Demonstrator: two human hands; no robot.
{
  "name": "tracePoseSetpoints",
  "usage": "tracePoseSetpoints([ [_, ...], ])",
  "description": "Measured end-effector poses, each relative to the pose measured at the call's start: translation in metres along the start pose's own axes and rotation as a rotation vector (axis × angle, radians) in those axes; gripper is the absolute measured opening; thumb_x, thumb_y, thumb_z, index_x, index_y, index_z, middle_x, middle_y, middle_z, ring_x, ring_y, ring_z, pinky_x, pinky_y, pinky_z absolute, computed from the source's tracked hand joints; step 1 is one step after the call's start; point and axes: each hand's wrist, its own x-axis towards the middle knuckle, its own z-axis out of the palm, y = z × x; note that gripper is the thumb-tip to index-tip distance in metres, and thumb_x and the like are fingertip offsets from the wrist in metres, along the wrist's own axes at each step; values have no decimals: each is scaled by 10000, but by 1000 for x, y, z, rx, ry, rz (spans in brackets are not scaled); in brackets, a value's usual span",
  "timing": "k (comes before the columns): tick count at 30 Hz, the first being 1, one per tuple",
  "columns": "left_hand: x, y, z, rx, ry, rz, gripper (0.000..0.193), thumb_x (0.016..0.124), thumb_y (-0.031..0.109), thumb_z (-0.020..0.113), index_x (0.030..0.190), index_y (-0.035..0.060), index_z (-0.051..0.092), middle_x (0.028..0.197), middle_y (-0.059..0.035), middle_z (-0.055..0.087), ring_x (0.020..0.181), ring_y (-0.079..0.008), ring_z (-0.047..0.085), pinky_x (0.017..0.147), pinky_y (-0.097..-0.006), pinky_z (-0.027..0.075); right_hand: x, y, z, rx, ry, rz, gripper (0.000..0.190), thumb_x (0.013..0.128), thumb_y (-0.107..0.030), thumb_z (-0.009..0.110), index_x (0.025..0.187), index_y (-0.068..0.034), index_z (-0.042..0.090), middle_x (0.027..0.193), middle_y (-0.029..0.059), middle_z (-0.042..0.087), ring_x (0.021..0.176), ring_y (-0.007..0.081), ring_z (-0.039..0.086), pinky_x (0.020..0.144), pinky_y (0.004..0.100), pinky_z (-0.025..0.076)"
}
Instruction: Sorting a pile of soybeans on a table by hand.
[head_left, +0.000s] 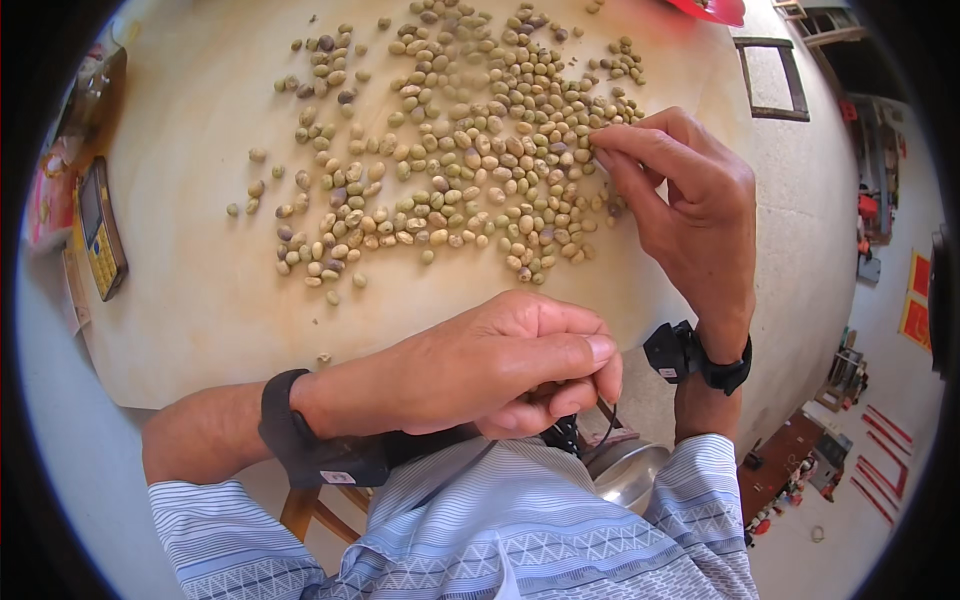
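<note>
Dried beans (480, 161), mostly tan and green with some purplish ones, lie scattered over a pale tabletop (187, 315). At the right edge of the spread is my right hand (682, 176), thumb and forefinger pinched together among the beans. Whether a bean is between those fingertips is hidden. My left hand (525, 360) is curled closed in front of my body, near the table's front edge. Small rounded bits that look like beans show between its fingers; the palm itself is out of sight.
A mobile phone with a keypad (101, 229) rests at the table's left edge. Part of a red plastic container (709, 9) shows at the far right. Below the table, near my lap, is a shiny metal bowl (634, 476). A dark wooden frame (776, 79) is beyond the right edge.
</note>
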Motion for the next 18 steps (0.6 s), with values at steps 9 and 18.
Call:
tracePoseSetpoints([
  [9,1,-3,-4,18,-15,40,357,1113,281,440,1056,-12,637,755,-6,522,519,-26,372,440,-191,292,-19,-17,-22,143,8,-16,159,787,44,762,928,-20,726,806,90,682,646,180,651,569,283,504],
  [18,-1,-2,1,-36,48,77,386,1113,308,417,1059,-14,622,761,-26,525,508,-38,373,438,-201,295,-41,-34,-35,328,-114,-36,224,737,53,788,943,-30,761,798,89,699,650,178,666,558,276,508],
])
